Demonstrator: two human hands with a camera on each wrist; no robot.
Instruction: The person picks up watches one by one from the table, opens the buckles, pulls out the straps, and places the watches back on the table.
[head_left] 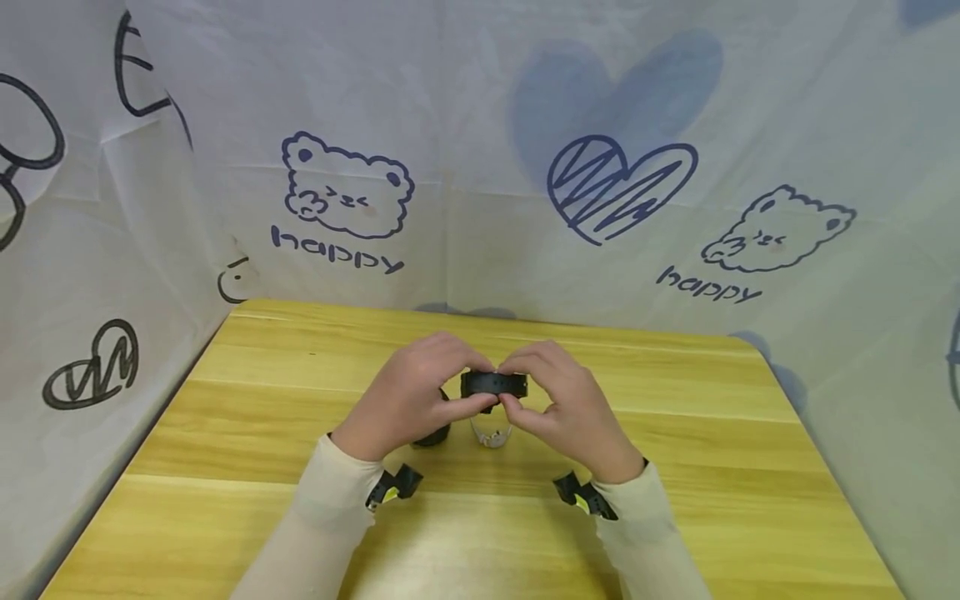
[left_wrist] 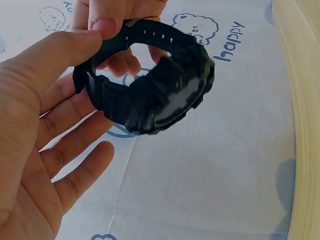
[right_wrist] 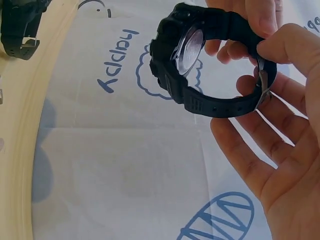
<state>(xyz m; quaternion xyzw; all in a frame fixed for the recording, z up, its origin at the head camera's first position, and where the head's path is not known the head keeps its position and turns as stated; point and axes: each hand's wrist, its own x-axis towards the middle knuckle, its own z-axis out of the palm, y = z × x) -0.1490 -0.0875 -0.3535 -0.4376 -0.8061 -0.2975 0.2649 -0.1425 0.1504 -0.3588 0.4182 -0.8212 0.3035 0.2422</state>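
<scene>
Both hands hold a black wristwatch (head_left: 495,384) up over the table, strap towards the head camera. My left hand (head_left: 412,396) pinches one side of the strap between thumb and fingers. From the other side my right hand (head_left: 573,408) pinches it near the metal buckle (right_wrist: 263,85). The strap forms a closed loop, with the bulky watch case (left_wrist: 172,97) hanging away from the hands in the left wrist view. Below on the table lies a silver watch (head_left: 492,438). A second black watch (right_wrist: 20,27) stands beside it, partly hidden by my left hand in the head view.
The wood-patterned table (head_left: 480,533) carries these things. Behind it hangs a white cloth (head_left: 465,167) printed with bears and hearts, which also covers the left and right sides. Black camera straps (head_left: 393,486) sit on both wrists over cream sleeves.
</scene>
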